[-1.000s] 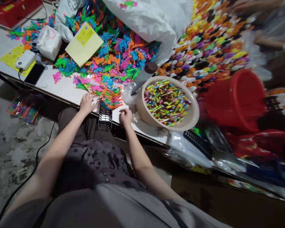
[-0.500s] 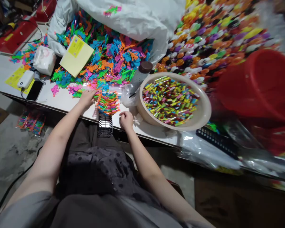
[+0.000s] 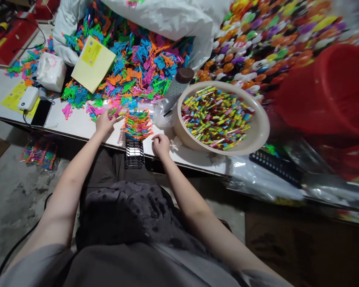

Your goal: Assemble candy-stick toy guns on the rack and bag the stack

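A black slotted rack point(image 3: 134, 154) juts over the table edge towards my lap. Across its far part lies a row of bright plastic pieces point(image 3: 138, 125) in orange, green, pink and blue. To the left of this row, my left hand point(image 3: 104, 125) curls round a few pink and green plastic pieces point(image 3: 115, 111), its thumb and a finger pointing at the row. My right hand point(image 3: 161, 146) is closed just right of the rack, fingertips pinched; anything between them is too small to make out. Behind both hands spreads a large heap of similar pieces point(image 3: 134, 75).
On the right stands a beige basin point(image 3: 265, 129) of small wrapped sticks, with a lidded bottle point(image 3: 179, 85) beside it. A red bucket point(image 3: 314, 91) is farther right. Left are a yellow pad point(image 3: 92, 65), a tissue pack point(image 3: 50, 71) and a phone point(image 3: 42, 113).
My left hand has drawn back left from the row, with pink and green pieces now showing in its fingers. My right hand stays closed beside the rack. The view has shifted slightly.
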Available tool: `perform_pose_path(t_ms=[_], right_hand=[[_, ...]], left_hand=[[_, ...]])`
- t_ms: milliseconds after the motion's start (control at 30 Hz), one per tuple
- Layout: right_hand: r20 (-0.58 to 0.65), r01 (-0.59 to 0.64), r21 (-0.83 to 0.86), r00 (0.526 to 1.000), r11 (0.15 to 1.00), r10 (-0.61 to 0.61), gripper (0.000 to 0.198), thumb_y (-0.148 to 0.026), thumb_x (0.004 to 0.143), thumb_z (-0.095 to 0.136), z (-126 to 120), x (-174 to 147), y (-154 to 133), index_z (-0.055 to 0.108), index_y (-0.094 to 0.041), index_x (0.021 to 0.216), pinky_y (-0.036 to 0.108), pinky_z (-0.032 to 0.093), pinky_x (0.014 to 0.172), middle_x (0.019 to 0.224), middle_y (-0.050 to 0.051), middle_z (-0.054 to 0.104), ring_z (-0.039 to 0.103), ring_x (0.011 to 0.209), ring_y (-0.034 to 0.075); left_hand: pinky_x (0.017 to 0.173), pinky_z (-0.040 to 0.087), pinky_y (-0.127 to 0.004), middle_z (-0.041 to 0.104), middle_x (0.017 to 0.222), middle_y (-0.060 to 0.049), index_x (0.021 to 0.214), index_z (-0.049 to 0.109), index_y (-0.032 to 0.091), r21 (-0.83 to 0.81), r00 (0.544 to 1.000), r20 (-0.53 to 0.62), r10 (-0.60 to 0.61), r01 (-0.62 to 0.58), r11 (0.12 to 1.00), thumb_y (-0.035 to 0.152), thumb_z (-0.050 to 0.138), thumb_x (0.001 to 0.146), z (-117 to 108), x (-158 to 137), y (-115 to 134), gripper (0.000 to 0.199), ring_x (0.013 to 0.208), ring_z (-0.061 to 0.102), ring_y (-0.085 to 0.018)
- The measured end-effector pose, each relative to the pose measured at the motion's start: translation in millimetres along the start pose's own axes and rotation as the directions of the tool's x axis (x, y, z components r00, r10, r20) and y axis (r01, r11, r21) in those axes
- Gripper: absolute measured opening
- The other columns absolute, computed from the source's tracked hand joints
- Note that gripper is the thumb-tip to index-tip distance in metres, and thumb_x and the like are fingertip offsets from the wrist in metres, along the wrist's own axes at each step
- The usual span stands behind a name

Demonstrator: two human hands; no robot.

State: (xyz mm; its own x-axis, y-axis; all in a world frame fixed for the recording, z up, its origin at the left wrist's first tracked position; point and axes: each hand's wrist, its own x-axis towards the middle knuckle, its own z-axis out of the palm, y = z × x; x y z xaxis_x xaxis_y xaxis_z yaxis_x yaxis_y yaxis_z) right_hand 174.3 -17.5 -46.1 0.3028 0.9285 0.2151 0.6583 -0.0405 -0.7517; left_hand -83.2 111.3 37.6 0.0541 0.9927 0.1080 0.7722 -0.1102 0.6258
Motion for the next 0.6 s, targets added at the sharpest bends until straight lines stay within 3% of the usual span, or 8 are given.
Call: perform_pose_path(t_ms=[133,200,267,333,400,467,500,600], right_hand=[[0.0,-0.01,-0.002,1.0,1.0,0.01,0.02,-0.014,0.07,0.039,2,3,1,0.058,-0.018,0.066,0.033,0.04,0.079,0.075,0.006,0.063,0.054,0.08,0.02],[0.008,-0.021,0.015,1.0,1.0,0.021,0.019,-0.014,0.069,0.039,1,6,1,0.058,-0.018,0.066,0.034,0.041,0.079,0.076,0.006,0.063,0.054,0.08,0.02],[-0.038,-0.039,0.05,0.998,0.998,0.041,0.019,-0.014,0.069,0.038,-2,5,-2,0.057,-0.018,0.068,0.035,0.042,0.079,0.076,0.007,0.062,0.055,0.079,0.021],[-0.159,-0.027,0.064,0.987,0.998,0.037,0.02,-0.015,0.071,0.036,-10,-8,-12,0.056,-0.018,0.07,0.038,0.043,0.08,0.077,0.008,0.061,0.055,0.081,0.022],[-0.224,0.069,0.037,0.973,0.997,-0.059,0.021,-0.017,0.074,0.035,-20,-36,-29,0.056,-0.02,0.074,0.042,0.042,0.084,0.081,0.009,0.06,0.055,0.086,0.024],[-0.05,0.263,0.028,0.964,0.964,-0.261,0.019,-0.02,0.076,0.041,-28,-76,-53,0.058,-0.022,0.083,0.045,0.041,0.088,0.092,0.01,0.061,0.055,0.093,0.025],[0.042,0.351,0.03,0.935,0.936,-0.352,0.021,-0.021,0.076,0.044,-31,-96,-66,0.059,-0.024,0.09,0.046,0.04,0.089,0.101,0.01,0.06,0.055,0.098,0.026],[0.149,0.429,-0.046,0.896,0.902,-0.419,0.035,-0.023,0.078,0.047,-33,-141,-103,0.055,-0.025,0.113,0.05,0.035,0.097,0.124,0.012,0.051,0.045,0.118,0.029]], left_hand=[[0.081,0.046,-0.03,0.062,0.1,-0.007,0.109,0.054,0.014,-0.456,0.956,-0.171,-0.238,0.137,0.879,0.027,0.062,0.077,-13,-3,8,0.036,0.093,0.059,-0.019],[0.073,0.048,-0.028,0.062,0.094,-0.006,0.105,0.052,0.014,-0.57,0.928,-0.201,-0.315,0.15,0.808,0.03,0.055,0.083,-17,-14,12,0.028,0.083,0.06,-0.015],[0.062,0.048,-0.025,0.06,0.082,-0.004,0.099,0.049,0.016,-0.667,0.906,-0.208,-0.369,0.144,0.731,0.034,0.048,0.086,-19,-36,17,0.022,0.068,0.059,-0.012],[0.055,0.046,-0.022,0.057,0.071,0.0,0.094,0.046,0.018,-0.811,0.878,-0.19,-0.44,0.113,0.574,0.039,0.051,0.083,-19,-69,24,0.024,0.058,0.056,-0.01],[0.052,0.045,-0.02,0.056,0.069,0.002,0.092,0.045,0.019,-0.891,0.876,-0.139,-0.462,0.093,0.444,0.043,0.058,0.078,-21,-111,32,0.031,0.054,0.055,-0.008],[0.049,0.044,-0.019,0.055,0.068,0.003,0.092,0.045,0.021,-0.907,0.889,-0.079,-0.451,0.123,0.402,0.044,0.06,0.076,-24,-156,40,0.032,0.052,0.053,-0.007],[0.047,0.043,-0.019,0.056,0.068,0.003,0.091,0.045,0.022,-0.9,0.889,-0.046,-0.455,0.161,0.405,0.043,0.061,0.075,-27,-178,42,0.031,0.052,0.053,-0.008],[0.046,0.043,-0.019,0.058,0.069,0.003,0.091,0.049,0.024,-0.815,0.9,0.092,-0.426,0.314,0.488,0.043,0.06,0.076,-35,-233,46,0.027,0.051,0.053,-0.008]])
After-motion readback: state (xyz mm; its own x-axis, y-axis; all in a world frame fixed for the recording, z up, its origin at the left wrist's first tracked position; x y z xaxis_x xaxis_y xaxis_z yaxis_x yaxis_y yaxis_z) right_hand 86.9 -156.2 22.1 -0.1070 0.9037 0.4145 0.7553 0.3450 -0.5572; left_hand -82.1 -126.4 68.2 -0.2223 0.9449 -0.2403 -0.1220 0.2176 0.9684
